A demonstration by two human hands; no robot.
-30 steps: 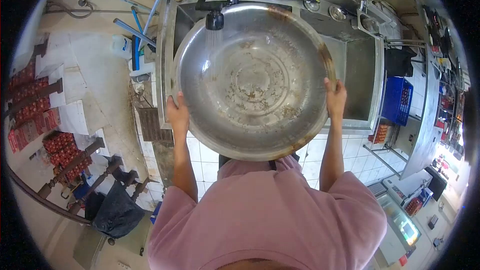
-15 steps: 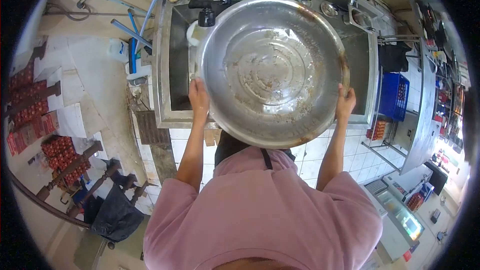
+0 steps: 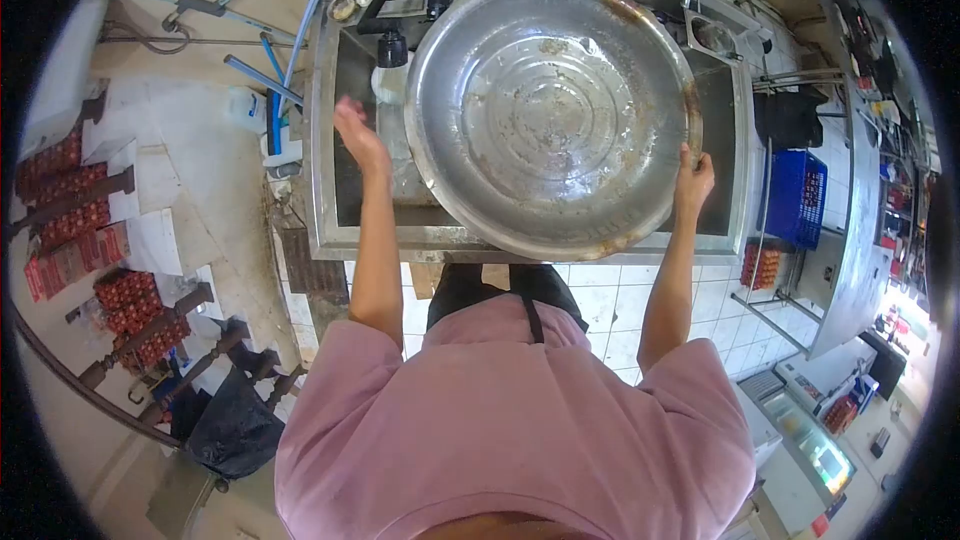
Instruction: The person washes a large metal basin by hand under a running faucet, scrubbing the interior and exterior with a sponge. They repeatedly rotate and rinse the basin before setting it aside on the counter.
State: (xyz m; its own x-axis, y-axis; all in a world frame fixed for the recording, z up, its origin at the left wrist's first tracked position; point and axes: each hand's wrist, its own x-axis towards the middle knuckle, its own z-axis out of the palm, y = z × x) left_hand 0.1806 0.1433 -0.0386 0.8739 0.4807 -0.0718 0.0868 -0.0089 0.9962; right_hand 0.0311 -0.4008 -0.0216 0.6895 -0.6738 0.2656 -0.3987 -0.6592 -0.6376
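A large round metal basin (image 3: pixel 555 115), wet with brownish specks inside, lies across the top of the steel sink (image 3: pixel 330 175). My right hand (image 3: pixel 694 183) grips the basin's right rim, with fingers on the edge. To the left of the basin, my left hand (image 3: pixel 362 137) is raised over the sink's left side, apart from the rim. Its fingers are stretched out, slightly blurred, with nothing held. A black faucet (image 3: pixel 392 45) stands at the back left, just above this hand. A whitish round item (image 3: pixel 391 83) shows in the sink, partly hidden by the basin.
Blue pipes or handles (image 3: pixel 275 90) lean left of the sink beside a white jug (image 3: pixel 246 108). A blue crate (image 3: pixel 797 197) sits at right on a rack. Small containers (image 3: pixel 344 7) stand on the sink's back ledge. Egg trays (image 3: pixel 128 302) are stacked at far left.
My left hand has let go of the basin's left rim and moved up and left. The basin has shifted slightly away from my body; my right hand still holds it.
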